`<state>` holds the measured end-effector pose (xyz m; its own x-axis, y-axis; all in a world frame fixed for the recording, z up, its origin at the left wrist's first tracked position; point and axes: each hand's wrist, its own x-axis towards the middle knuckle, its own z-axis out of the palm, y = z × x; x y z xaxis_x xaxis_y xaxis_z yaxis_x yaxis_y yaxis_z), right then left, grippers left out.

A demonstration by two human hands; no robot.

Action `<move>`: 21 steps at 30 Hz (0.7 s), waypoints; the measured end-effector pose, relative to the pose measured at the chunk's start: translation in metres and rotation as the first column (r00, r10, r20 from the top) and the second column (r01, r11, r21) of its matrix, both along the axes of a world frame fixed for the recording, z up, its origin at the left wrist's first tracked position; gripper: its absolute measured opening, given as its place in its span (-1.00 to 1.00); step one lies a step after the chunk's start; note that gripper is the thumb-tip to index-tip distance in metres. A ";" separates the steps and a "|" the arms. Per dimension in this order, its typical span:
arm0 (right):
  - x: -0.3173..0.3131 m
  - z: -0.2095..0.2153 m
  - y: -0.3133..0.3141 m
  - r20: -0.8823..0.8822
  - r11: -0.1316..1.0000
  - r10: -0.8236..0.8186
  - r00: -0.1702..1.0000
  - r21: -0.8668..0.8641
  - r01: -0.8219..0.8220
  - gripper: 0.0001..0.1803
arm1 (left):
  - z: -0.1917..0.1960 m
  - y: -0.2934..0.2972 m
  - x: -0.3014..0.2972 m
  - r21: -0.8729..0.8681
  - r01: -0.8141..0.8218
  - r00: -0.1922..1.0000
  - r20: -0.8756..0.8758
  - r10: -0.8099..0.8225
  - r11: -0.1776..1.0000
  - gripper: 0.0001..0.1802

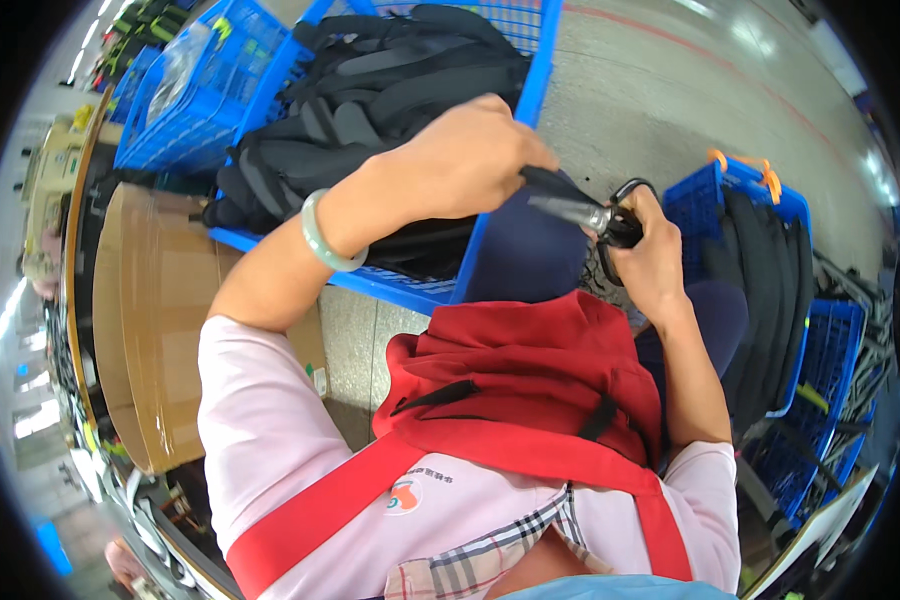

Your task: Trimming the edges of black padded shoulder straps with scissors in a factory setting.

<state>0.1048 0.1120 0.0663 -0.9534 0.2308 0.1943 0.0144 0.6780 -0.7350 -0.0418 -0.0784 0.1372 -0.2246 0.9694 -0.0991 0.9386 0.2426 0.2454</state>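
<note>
My right hand [650,250] grips black-handled scissors [622,226], their metal blades pointing left. At the blades is a dark strip of fabric [555,186], its other end pinched in the fingers of my left hand [470,155]. Whether the blades close on the strip or only lie against it, I cannot tell. Below my left arm, which wears a pale bracelet, stands a blue crate [540,90] heaped with black and grey padded strap-like pieces [380,90]. A red apron [530,360] covers my lap.
A second blue crate [692,195] with more black padded pieces [760,290] stands to my right, another blue crate [820,345] beyond it. At left are a large cardboard box [170,320], blue baskets [185,120] and a long table edge [71,250].
</note>
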 end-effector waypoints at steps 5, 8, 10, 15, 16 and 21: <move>0.032 -0.027 0.030 0.104 0.843 -0.111 0.988 -0.518 0.149 -0.68 | -0.013 -0.003 0.045 0.546 -0.337 0.870 0.492 0.031 0.767 -0.88; 0.044 -0.032 0.039 0.083 0.723 -0.103 0.991 -0.678 0.132 -0.66 | -0.089 0.011 0.069 0.002 -0.475 0.329 0.928 0.175 0.880 -0.79; 0.051 -0.035 0.040 0.070 0.720 -0.094 0.993 -0.684 0.116 -0.64 | -0.111 0.040 0.080 -0.032 -0.432 0.283 0.944 0.169 0.902 -0.79; 0.056 -0.040 0.030 0.037 0.706 -0.183 0.982 -0.690 0.157 -0.63 | -0.137 0.090 0.080 -0.121 -0.701 -0.422 0.865 -0.272 0.703 -0.86; 0.061 -0.034 0.032 0.097 0.549 -0.155 0.983 -0.819 0.167 -0.69 | -0.138 0.090 0.078 -0.131 -0.694 -0.427 0.866 -0.259 0.708 -0.86; 0.068 -0.042 0.054 0.120 0.444 -0.142 0.983 -0.880 0.171 -0.76 | -0.138 0.088 0.070 -0.075 -0.699 -0.408 0.859 -0.309 0.712 -0.82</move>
